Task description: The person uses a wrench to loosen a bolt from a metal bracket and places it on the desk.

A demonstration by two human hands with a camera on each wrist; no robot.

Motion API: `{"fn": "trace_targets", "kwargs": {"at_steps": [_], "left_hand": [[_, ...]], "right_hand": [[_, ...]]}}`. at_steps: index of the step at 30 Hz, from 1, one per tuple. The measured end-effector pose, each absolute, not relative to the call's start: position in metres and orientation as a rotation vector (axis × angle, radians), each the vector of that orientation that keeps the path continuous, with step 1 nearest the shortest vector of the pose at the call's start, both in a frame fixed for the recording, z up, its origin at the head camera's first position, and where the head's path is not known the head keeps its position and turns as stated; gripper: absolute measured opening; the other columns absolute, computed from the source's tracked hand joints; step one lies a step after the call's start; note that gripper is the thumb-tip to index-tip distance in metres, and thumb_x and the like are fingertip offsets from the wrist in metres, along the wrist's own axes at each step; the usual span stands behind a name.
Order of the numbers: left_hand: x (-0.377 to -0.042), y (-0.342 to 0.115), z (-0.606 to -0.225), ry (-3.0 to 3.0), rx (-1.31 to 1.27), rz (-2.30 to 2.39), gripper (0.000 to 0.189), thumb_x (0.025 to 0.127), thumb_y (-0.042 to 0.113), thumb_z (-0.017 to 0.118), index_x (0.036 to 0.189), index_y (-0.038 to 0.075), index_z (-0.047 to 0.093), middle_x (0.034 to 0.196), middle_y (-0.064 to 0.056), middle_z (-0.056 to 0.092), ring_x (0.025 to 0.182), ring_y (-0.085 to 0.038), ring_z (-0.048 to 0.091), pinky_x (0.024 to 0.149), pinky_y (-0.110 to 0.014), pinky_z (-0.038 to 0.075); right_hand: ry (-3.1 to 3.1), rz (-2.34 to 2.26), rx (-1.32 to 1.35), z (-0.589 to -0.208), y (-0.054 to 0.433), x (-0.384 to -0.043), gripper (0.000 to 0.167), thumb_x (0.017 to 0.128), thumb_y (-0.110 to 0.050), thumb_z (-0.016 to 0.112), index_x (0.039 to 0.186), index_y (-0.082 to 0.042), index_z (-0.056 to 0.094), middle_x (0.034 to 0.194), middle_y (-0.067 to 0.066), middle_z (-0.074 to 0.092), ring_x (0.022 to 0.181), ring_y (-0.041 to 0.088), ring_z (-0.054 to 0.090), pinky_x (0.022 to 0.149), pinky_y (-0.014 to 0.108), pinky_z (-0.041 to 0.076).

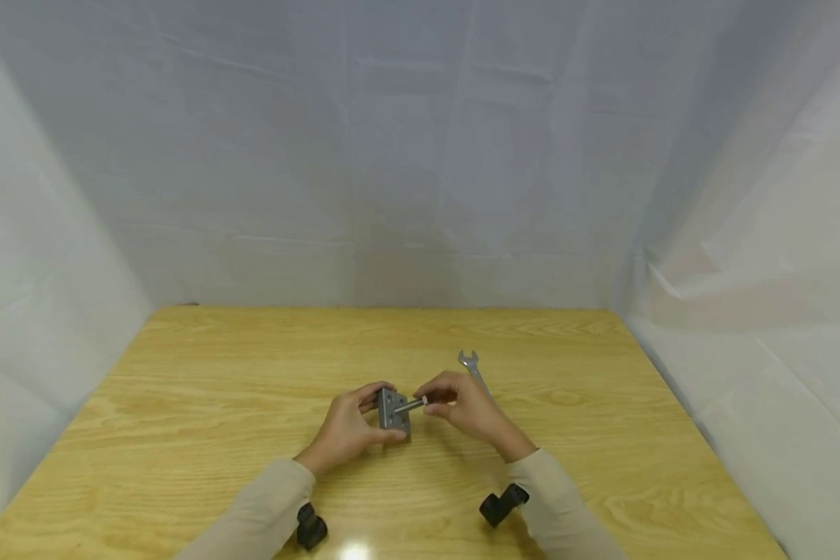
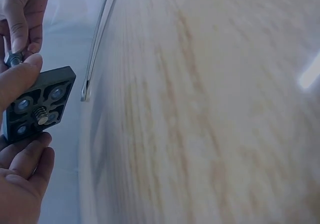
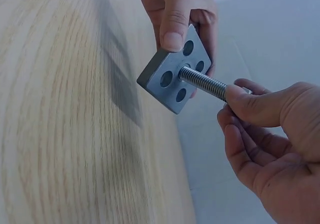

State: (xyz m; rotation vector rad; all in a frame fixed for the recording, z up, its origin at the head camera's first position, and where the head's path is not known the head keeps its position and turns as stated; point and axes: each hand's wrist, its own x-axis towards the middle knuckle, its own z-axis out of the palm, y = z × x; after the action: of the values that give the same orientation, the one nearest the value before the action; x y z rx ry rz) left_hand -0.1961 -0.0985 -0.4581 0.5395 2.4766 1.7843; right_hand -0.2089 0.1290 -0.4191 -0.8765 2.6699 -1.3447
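Observation:
Above the table, my left hand (image 1: pixel 344 429) grips a square grey metal plate (image 3: pixel 159 93) by its edges, thumb on one side and fingers on the other. The plate has holes near its corners and one in the centre. A threaded bolt (image 3: pixel 205 83) runs through that centre hole, and its short threaded tip shows on the far face in the left wrist view. With thumb and fingertips, my right hand (image 1: pixel 466 404) pinches the bolt's outer end, and the fingers partly hide its head. Most of the bolt's length stands out on the right hand's side.
An open-ended wrench (image 1: pixel 470 362) lies on the wooden table (image 1: pixel 266 365) just beyond the right hand, which covers part of its handle. White sheeting (image 1: pixel 406 155) hangs behind the table and on both sides. Black wrist devices (image 1: pixel 504 504) sit at both cuffs.

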Motion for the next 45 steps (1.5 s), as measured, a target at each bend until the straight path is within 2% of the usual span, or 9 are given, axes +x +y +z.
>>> {"fn": "trace_targets", "kwargs": {"at_steps": [12,17,23,27,33,35,38,41,45], "left_hand": [[-0.196,-0.098,-0.459,2.460,0.517,1.797,0.071,0.064,0.015,0.090,0.124,-0.003,0.058,0.123,-0.020,0.061,0.112,-0.036,0.061,0.089,-0.031,0.055],[-0.197,-0.099,-0.459,2.474,0.518,1.780,0.072,0.063,0.016,0.090,0.126,-0.001,0.058,0.123,-0.017,0.062,0.112,-0.034,0.061,0.089,-0.030,0.055],[-0.196,-0.100,-0.459,2.483,0.515,1.768,0.075,0.062,0.015,0.090,0.127,-0.001,0.057,0.124,-0.016,0.061,0.113,-0.034,0.061,0.090,-0.030,0.054],[-0.197,-0.099,-0.460,2.493,0.522,1.743,0.076,0.063,0.016,0.090,0.129,-0.001,0.057,0.125,-0.016,0.061,0.114,-0.034,0.060,0.091,-0.030,0.054],[-0.197,-0.099,-0.460,2.499,0.534,1.745,0.076,0.063,0.016,0.090,0.129,-0.001,0.056,0.125,-0.015,0.061,0.114,-0.033,0.060,0.092,-0.029,0.053],[-0.197,-0.099,-0.460,2.494,0.538,1.747,0.077,0.063,0.017,0.090,0.129,-0.002,0.056,0.126,-0.016,0.061,0.113,-0.033,0.061,0.091,-0.029,0.054],[-0.197,-0.098,-0.460,2.499,0.545,1.743,0.076,0.063,0.018,0.090,0.128,-0.001,0.057,0.126,-0.016,0.060,0.112,-0.033,0.062,0.090,-0.029,0.054],[-0.198,-0.098,-0.460,2.501,0.540,1.748,0.075,0.063,0.018,0.091,0.127,0.000,0.058,0.125,-0.015,0.061,0.111,-0.032,0.062,0.089,-0.029,0.055],[-0.196,-0.099,-0.460,2.494,0.523,1.753,0.075,0.062,0.019,0.091,0.127,0.001,0.058,0.125,-0.014,0.061,0.111,-0.032,0.062,0.090,-0.029,0.055]], "right_hand": [[2.634,-1.344,-0.878,-0.422,0.131,-0.208,0.023,0.087,-0.007,0.070,0.110,-0.008,0.071,0.103,0.005,0.068,0.087,0.014,0.064,0.077,0.024,0.057],[2.595,-1.297,-0.799,-0.424,0.131,-0.209,0.031,0.095,-0.025,0.062,0.117,-0.004,0.066,0.104,0.008,0.069,0.089,0.017,0.065,0.074,0.025,0.056],[2.548,-1.304,-0.646,-0.428,0.131,-0.211,0.052,0.101,-0.045,0.044,0.094,-0.001,0.071,0.076,0.010,0.069,0.068,0.023,0.066,0.060,0.032,0.057],[2.517,-1.334,-0.580,-0.430,0.130,-0.211,0.058,0.100,-0.048,0.043,0.085,0.001,0.071,0.069,0.007,0.068,0.064,0.025,0.067,0.059,0.038,0.059],[2.559,-1.311,-0.700,-0.428,0.130,-0.212,0.046,0.100,-0.038,0.050,0.087,0.001,0.070,0.066,0.004,0.066,0.060,0.020,0.063,0.053,0.028,0.055],[2.586,-1.296,-0.746,-0.427,0.131,-0.212,0.033,0.099,-0.029,0.055,0.093,-0.001,0.070,0.072,0.004,0.067,0.063,0.017,0.062,0.055,0.025,0.053],[2.607,-1.299,-0.780,-0.425,0.132,-0.212,0.017,0.094,-0.016,0.064,0.105,-0.005,0.070,0.091,0.005,0.070,0.077,0.014,0.064,0.065,0.023,0.055],[2.623,-1.312,-0.827,-0.424,0.132,-0.211,0.021,0.089,-0.007,0.067,0.110,-0.007,0.070,0.104,0.005,0.069,0.088,0.015,0.065,0.076,0.024,0.056],[2.630,-1.328,-0.850,-0.423,0.132,-0.210,0.024,0.087,-0.005,0.069,0.110,-0.008,0.071,0.105,0.006,0.070,0.090,0.016,0.066,0.079,0.024,0.057]]}}
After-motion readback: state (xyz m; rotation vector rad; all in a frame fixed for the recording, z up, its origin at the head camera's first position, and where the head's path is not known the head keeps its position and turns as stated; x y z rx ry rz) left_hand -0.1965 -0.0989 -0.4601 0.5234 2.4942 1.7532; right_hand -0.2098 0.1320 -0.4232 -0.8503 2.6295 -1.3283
